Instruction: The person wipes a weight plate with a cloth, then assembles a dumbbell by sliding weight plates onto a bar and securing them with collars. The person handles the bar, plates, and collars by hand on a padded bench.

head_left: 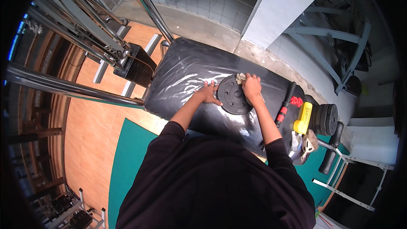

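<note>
A round black weight plate [229, 96] with small holes lies flat on a bench [186, 63] covered in shiny black plastic. My left hand [207, 93] rests at the plate's left edge, fingers spread. A crumpled beige cloth [241, 77] is in my right hand [253, 88], whose fingers press it onto the plate's upper right part. Some of the cloth is hidden under that hand. Right of the plate lies a black dumbbell bar [285, 107] with red sections, and red star-shaped collars [296, 101] sit beside it.
At the bench's right end are a yellow bottle [302, 118], several black weight plates [326, 119] and a brush-like item [310, 142]. Chrome machine posts [76, 85] and a dark weight stack [136, 65] stand at left. A green mat [127, 157] covers part of the floor.
</note>
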`<state>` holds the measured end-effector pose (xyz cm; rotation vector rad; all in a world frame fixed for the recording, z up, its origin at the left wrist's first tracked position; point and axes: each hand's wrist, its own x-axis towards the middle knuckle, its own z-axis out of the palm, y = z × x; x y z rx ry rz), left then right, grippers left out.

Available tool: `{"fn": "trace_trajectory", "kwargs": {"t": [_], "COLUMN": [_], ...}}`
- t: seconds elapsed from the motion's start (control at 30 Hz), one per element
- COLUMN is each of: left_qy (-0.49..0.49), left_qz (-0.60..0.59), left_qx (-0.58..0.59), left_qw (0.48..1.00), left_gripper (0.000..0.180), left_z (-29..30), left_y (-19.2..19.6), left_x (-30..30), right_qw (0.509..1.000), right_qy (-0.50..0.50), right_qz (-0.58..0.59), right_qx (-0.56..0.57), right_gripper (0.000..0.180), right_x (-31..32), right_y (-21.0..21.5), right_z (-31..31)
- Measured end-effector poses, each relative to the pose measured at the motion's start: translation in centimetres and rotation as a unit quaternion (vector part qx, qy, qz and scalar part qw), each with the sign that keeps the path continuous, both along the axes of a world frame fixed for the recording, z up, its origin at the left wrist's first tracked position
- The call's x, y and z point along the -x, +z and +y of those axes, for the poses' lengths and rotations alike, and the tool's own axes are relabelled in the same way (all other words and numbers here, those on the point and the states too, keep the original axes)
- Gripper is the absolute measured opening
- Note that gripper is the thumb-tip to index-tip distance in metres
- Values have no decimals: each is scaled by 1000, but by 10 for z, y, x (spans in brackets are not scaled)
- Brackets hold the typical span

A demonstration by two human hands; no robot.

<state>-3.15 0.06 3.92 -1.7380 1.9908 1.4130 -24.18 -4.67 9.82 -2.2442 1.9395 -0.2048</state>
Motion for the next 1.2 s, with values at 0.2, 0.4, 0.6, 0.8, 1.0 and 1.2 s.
{"fn": "trace_trajectory", "kwargs": {"t": [0.2, 0.4, 0.6, 0.8, 1.0, 1.2], "left_qy": [-12, -42, -15, -4, 57, 138], "left_qz": [-1, -4, 35, 26, 130, 242], "left_qx": [-10, 8, 57, 110, 86, 72], "left_qw": [1000, 999, 998, 994, 986, 958], "left_gripper": [121, 131, 134, 132, 108, 83], "left_z": [-5, 0, 7, 21, 26, 46], "left_y": [-7, -1, -10, 4, 18, 6], "left_x": [-1, -4, -13, -9, -18, -56], "right_qw": [984, 983, 978, 980, 993, 976], "right_qy": [7, 108, 174, 181, 60, -125], "right_qz": [74, 39, 18, -15, -97, -154], "right_qx": [162, 146, 114, 84, 40, 84], "right_gripper": [36, 43, 42, 44, 46, 42], "right_x": [-13, -51, -44, 8, 43, 61], "right_y": [-33, -29, -16, -4, 7, 22], "right_z": [10, 55, 100, 164, 166, 130]}}
